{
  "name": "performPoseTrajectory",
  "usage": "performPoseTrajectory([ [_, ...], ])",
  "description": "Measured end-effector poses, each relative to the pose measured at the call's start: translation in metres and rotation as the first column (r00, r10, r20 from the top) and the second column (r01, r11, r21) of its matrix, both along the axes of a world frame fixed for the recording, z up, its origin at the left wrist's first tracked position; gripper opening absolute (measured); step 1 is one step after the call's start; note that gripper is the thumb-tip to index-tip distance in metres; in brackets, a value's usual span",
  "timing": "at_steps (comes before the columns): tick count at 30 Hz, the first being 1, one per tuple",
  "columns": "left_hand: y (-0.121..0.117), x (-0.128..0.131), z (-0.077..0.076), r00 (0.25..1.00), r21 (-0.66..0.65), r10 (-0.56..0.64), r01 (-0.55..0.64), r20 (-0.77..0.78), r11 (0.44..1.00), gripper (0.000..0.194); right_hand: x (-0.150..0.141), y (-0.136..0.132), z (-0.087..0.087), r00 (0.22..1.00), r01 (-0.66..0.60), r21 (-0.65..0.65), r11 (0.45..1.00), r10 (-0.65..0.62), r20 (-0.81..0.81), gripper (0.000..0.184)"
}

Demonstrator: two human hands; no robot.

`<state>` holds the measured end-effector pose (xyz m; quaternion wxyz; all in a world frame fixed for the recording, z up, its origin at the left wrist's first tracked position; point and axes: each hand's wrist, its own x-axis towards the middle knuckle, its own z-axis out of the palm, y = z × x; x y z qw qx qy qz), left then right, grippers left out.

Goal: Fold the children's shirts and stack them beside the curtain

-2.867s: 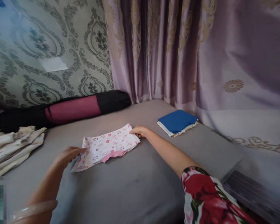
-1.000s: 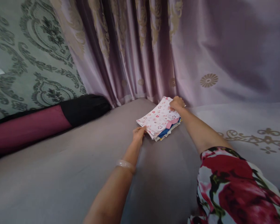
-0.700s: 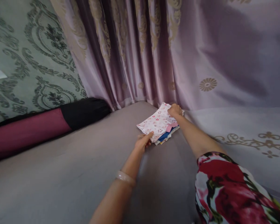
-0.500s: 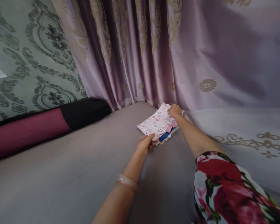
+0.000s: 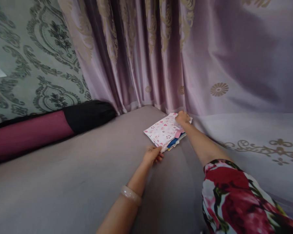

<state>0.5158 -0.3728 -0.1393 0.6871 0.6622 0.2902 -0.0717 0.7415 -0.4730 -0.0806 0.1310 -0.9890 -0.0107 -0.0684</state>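
A folded white garment with pink flower print (image 5: 163,130) lies on top of a small stack of folded clothes, whose blue piece (image 5: 174,141) peeks out below. The stack rests on the grey bed surface (image 5: 83,175) near the curtain. My left hand (image 5: 153,154) pinches the stack's near corner with curled fingers. My right hand (image 5: 182,117) presses on the garment's far corner, fingers closed on its edge.
A mauve curtain with gold motifs (image 5: 175,52) hangs right behind the stack. A maroon and black bolster (image 5: 48,130) lies along the patterned wall (image 5: 26,58) at the left. My right arm wears a red floral sleeve (image 5: 236,201).
The flower-print garment was carried from the bed's middle onto the blue stack. Over the last second my left hand slid to the stack's near corner; the right hand stayed on the far corner.
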Motion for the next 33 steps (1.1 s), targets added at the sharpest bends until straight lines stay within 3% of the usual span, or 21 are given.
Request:
performPoseTrajectory([
  [6,0.022,-0.027,0.000,0.997,0.196,-0.074,0.071,0.007,0.978,0.023,-0.015,-0.004,-0.031,0.975,-0.154,-0.126,0.980,0.172,0.142,0.043],
  [8,0.038,-0.040,-0.003,0.996,0.256,-0.077,0.066,0.034,0.964,0.020,-0.015,-0.007,-0.041,0.981,-0.145,-0.141,0.979,0.161,0.107,0.050],
  [15,0.127,-0.113,-0.012,0.996,0.479,0.036,-0.069,0.079,0.875,0.028,-0.003,-0.016,-0.048,0.991,-0.103,-0.073,0.992,0.097,-0.088,0.058],
  [17,0.158,-0.145,-0.014,0.995,0.595,0.058,-0.098,0.086,0.798,0.034,-0.003,-0.017,-0.046,0.988,-0.110,-0.057,0.992,0.103,-0.115,0.060],
  [21,0.209,-0.213,-0.021,0.984,0.856,0.175,-0.078,-0.015,0.512,0.039,-0.017,-0.005,-0.038,0.989,-0.149,-0.084,0.985,0.149,-0.010,0.058],
  [24,0.230,-0.252,-0.026,0.968,0.962,0.249,-0.029,-0.040,0.270,0.043,-0.041,0.017,-0.036,0.946,-0.316,-0.123,0.941,0.323,0.040,0.055],
  [26,0.235,-0.270,-0.028,0.962,0.988,0.265,0.019,-0.059,0.151,0.047,-0.058,0.033,-0.037,0.902,-0.431,-0.127,0.893,0.432,-0.022,0.056],
  [28,0.235,-0.279,-0.030,0.950,0.992,0.298,0.057,-0.088,0.113,0.051,-0.073,0.043,-0.042,0.871,-0.491,-0.125,0.862,0.484,-0.082,0.058],
  [33,0.230,-0.283,-0.035,0.925,0.988,0.362,0.070,-0.116,0.139,0.053,-0.091,0.047,-0.054,0.870,-0.492,-0.152,0.857,0.487,-0.075,0.058],
])
